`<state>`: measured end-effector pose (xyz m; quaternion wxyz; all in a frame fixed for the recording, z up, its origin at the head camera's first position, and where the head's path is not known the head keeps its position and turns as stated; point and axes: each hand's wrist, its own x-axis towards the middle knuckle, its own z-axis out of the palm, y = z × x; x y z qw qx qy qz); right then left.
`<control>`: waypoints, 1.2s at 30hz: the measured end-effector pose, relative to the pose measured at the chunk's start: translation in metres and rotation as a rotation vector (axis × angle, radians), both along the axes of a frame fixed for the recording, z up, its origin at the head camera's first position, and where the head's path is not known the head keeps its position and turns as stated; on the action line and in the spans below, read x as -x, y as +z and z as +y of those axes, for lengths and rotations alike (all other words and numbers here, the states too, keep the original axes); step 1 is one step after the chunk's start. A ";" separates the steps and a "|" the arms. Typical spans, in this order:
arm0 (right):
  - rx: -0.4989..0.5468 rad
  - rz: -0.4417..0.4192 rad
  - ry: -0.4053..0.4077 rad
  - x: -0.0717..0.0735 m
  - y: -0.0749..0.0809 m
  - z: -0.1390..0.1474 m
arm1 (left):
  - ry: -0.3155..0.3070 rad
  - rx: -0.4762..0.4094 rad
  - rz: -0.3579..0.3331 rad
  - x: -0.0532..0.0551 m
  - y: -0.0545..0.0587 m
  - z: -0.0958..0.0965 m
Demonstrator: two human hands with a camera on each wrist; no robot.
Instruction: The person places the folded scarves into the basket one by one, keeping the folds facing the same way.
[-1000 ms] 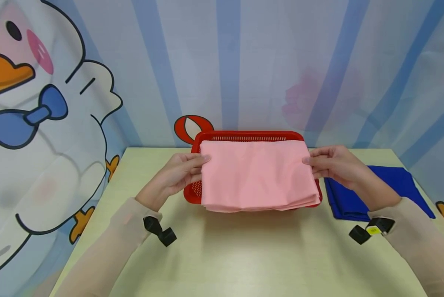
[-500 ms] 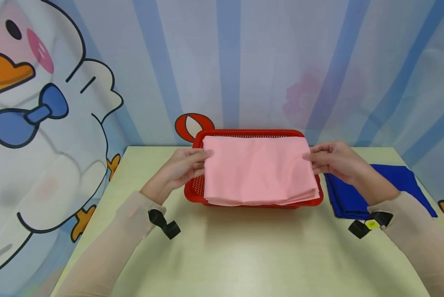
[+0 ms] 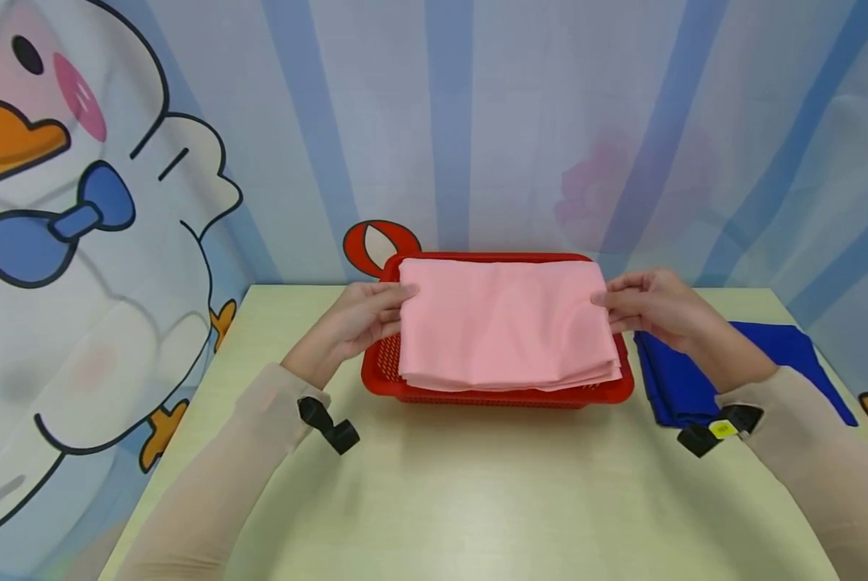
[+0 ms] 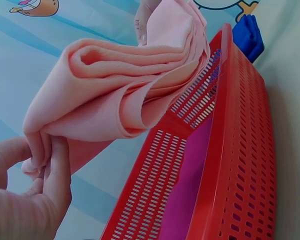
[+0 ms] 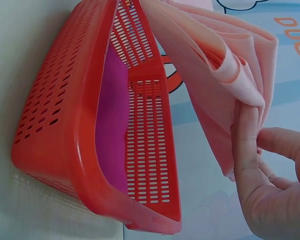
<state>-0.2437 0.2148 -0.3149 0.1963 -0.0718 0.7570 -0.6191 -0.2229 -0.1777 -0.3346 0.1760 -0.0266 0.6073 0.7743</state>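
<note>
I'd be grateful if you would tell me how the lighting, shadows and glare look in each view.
Head view: bright, with a soft shadow on the table in front of the basket and a pale glare patch nearer the camera; left wrist: dimmer and cooler; right wrist: similarly dim, with a sheen on the basket, the pink cloth showing clear folds.

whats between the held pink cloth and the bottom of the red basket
A magenta cloth lying in the red basket, with open space between it and the pink cloth. Both wrist views show this; the head view does not.
</note>
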 end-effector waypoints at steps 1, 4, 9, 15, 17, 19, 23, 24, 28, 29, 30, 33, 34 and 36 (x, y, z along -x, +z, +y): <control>-0.006 0.002 -0.003 0.000 0.000 0.000 | 0.001 -0.002 -0.002 0.001 0.000 0.000; -0.014 0.006 -0.008 0.001 0.000 0.000 | 0.008 0.004 -0.012 0.004 -0.001 0.001; -0.030 0.010 -0.008 0.003 0.001 -0.001 | 0.016 0.019 -0.012 0.007 -0.001 0.001; -0.071 0.023 0.002 0.007 0.002 -0.002 | 0.022 0.034 -0.005 0.009 0.001 0.001; -0.075 0.027 0.006 0.008 0.002 -0.002 | 0.030 0.040 -0.007 0.010 0.001 0.001; -0.068 0.026 0.006 0.010 0.002 -0.003 | 0.035 0.047 -0.010 0.011 0.000 0.002; -0.055 0.021 0.012 0.012 0.001 -0.003 | 0.047 0.062 -0.018 0.015 -0.001 0.002; -0.057 0.018 0.013 0.013 0.001 -0.004 | 0.049 0.067 -0.019 0.016 -0.002 0.002; -0.076 0.011 0.022 0.017 0.002 -0.006 | 0.060 0.084 -0.023 0.020 -0.003 0.003; -0.084 0.009 0.022 0.018 0.002 -0.006 | 0.063 0.087 -0.023 0.020 -0.003 0.003; -0.091 0.010 0.022 0.018 0.002 -0.007 | 0.065 0.089 -0.022 0.021 -0.003 0.004; -0.115 0.014 0.023 0.020 0.003 -0.009 | 0.069 0.091 -0.019 0.024 -0.004 0.005; -0.121 0.016 0.022 0.021 0.003 -0.010 | 0.076 0.093 -0.022 0.025 -0.004 0.005; -0.128 0.016 0.018 0.023 0.002 -0.011 | 0.078 0.096 -0.026 0.028 -0.005 0.006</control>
